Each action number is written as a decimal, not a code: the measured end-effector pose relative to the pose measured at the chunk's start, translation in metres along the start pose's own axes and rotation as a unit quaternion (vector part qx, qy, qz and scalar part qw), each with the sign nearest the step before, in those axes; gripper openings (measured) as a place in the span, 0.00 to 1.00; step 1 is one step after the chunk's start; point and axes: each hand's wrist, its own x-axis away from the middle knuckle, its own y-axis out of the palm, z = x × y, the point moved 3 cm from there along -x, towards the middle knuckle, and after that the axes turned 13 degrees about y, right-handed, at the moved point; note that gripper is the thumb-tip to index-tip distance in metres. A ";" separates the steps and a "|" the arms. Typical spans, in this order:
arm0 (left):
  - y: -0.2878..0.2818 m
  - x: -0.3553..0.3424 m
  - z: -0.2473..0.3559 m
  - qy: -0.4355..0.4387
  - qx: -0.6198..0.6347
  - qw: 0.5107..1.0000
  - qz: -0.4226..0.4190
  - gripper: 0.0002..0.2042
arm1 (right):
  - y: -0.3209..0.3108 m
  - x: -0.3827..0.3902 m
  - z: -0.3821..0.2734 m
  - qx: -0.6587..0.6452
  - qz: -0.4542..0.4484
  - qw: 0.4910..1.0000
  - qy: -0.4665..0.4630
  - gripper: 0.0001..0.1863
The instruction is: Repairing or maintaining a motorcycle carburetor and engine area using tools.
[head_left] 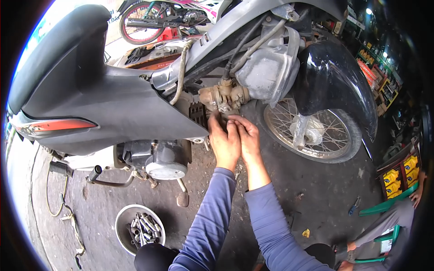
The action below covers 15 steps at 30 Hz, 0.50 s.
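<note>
Both of my hands are close together at the lower side of a dirty, brownish carburetor (pixel 224 94) on a dark motorcycle. My left hand (pixel 224 142) has its fingers bent and closed at the carburetor's underside. Right beside it, my right hand (pixel 248 137) is closed too, with thumb and fingers pinched towards the same spot. Whatever the fingertips grip there is hidden. A grey air filter box (pixel 264 70) joins the carburetor on the right, and a cable runs into its top. The finned engine cylinder (pixel 197 113) lies just left of my hands.
A white bowl of sockets (pixel 118 221) stands on the floor near my knee. The kick lever (pixel 110 180) and pedal (pixel 182 198) stick out below the engine. The front wheel (pixel 316 131) is at right. Someone sits on a green chair (pixel 384 207); another motorcycle (pixel 176 18) stands behind.
</note>
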 end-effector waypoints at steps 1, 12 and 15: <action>-0.001 -0.002 0.001 -0.002 -0.013 1.000 0.002 0.22 | 0.000 0.001 -0.005 -0.002 -0.021 0.999 -0.045 0.16; -0.008 -0.011 0.008 -0.097 -0.016 0.993 -0.063 0.32 | 0.013 0.002 -0.027 0.463 -0.081 0.870 -0.149 0.27; -0.010 -0.010 0.011 -0.109 -0.015 0.993 -0.035 0.28 | 0.014 0.000 -0.022 0.441 -0.089 0.877 -0.166 0.29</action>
